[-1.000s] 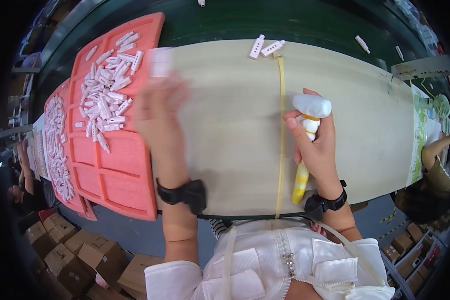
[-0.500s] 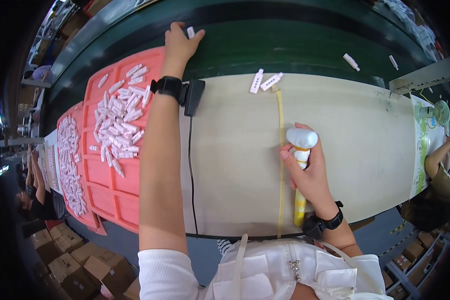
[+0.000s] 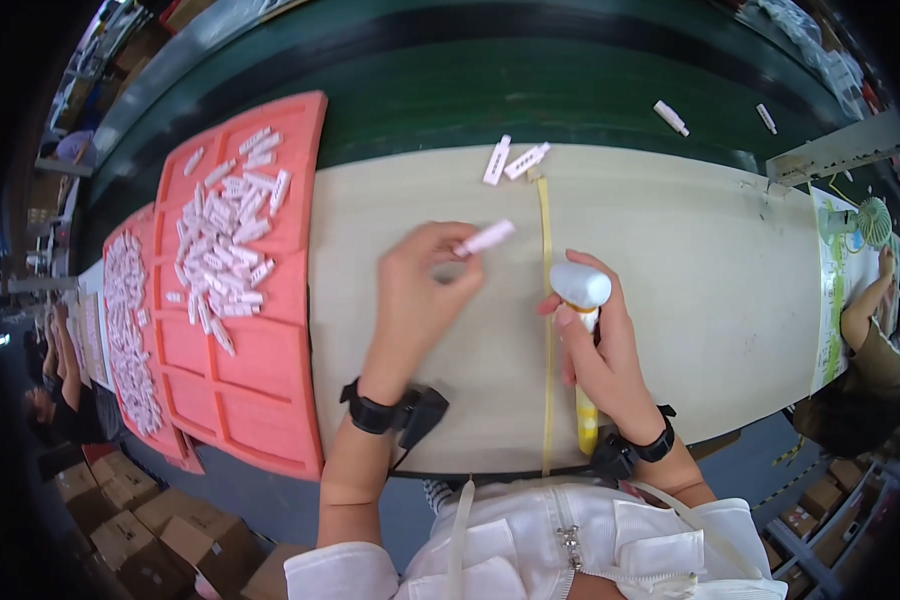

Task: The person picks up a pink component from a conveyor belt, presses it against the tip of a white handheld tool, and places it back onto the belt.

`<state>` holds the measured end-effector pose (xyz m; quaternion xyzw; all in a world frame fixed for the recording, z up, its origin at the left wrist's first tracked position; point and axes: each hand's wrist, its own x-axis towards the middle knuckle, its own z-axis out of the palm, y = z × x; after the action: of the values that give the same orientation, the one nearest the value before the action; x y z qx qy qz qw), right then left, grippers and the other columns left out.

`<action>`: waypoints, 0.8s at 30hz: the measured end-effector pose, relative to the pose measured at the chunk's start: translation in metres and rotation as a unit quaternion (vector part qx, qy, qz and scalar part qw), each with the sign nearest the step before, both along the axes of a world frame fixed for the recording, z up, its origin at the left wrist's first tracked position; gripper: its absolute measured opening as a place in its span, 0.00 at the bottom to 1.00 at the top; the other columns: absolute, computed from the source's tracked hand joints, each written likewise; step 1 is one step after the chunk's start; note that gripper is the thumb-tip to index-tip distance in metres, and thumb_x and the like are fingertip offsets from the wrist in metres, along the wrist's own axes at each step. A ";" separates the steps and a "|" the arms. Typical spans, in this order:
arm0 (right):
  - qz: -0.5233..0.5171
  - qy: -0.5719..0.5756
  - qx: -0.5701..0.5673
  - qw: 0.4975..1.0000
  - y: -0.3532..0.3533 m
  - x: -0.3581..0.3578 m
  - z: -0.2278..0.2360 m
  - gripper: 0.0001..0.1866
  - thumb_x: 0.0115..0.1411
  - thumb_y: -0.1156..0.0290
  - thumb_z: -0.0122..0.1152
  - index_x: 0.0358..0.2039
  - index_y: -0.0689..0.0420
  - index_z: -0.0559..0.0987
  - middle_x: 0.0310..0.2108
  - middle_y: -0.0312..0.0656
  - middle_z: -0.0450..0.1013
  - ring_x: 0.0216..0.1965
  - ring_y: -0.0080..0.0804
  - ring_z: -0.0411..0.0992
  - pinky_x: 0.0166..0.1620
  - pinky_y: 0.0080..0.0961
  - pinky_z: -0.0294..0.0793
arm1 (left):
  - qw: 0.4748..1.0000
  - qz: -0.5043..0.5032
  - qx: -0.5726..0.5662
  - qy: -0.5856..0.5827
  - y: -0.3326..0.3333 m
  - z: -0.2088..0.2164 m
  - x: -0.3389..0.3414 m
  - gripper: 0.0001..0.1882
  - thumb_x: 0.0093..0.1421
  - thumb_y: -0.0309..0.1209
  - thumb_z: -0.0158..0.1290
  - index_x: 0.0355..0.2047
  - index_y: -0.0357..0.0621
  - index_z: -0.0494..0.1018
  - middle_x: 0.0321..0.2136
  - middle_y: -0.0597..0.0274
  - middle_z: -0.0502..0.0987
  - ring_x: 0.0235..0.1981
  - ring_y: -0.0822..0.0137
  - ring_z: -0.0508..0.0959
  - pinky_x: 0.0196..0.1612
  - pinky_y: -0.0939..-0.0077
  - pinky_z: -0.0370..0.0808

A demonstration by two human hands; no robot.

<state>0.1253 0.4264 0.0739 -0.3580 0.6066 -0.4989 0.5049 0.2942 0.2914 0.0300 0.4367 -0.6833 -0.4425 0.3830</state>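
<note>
Two pieces [image 3: 497, 160], board [image 3: 710, 300] edge | yellow tape [image 3: 546, 400] near mallet [image 3: 582, 286] | pink tray [image 3: 312, 250], left

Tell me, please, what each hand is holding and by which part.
The left hand pinches a small pale pink piece by its near end; the right hand grips a white-headed mallet by the upper part of its handle.

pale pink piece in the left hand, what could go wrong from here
The left hand pinches the pale pink piece near one end, so it might slip. The white-headed mallet in the right hand is close by and could knock the piece loose.
</note>
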 end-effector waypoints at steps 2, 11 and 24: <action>0.023 0.022 0.002 0.999 0.000 0.002 0.002 0.26 0.72 0.71 0.50 0.68 0.55 0.59 0.39 0.37 0.75 0.18 0.15 0.65 0.20 0.15 0.65 | 0.998 -0.022 0.013 0.052 0.028 0.000 -0.008 0.11 0.50 0.22 0.65 0.36 0.38 0.81 0.34 0.60 0.84 0.35 0.68 0.83 0.40 0.72 0.78; 0.079 0.176 -0.013 0.981 -0.004 0.011 -0.016 0.24 0.73 0.71 0.46 0.67 0.57 0.60 0.36 0.39 0.75 0.23 0.21 0.69 0.29 0.21 0.70 | 0.990 -0.042 -0.112 -0.081 0.037 -0.020 -0.001 0.08 0.45 0.27 0.70 0.27 0.45 0.84 0.32 0.70 0.84 0.38 0.66 0.78 0.47 0.67 0.64; -0.010 0.190 0.013 0.982 -0.006 0.013 -0.016 0.25 0.72 0.69 0.52 0.67 0.58 0.61 0.38 0.40 0.74 0.20 0.18 0.67 0.24 0.19 0.67 | 0.988 -0.063 -0.129 -0.060 0.039 -0.021 -0.001 0.11 0.47 0.27 0.69 0.34 0.46 0.85 0.32 0.68 0.84 0.39 0.65 0.80 0.48 0.66 0.68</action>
<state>0.1388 0.4206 0.0575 -0.4336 0.7015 -0.4187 0.3802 0.2929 0.3304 0.0090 0.3654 -0.7826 -0.3470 0.3655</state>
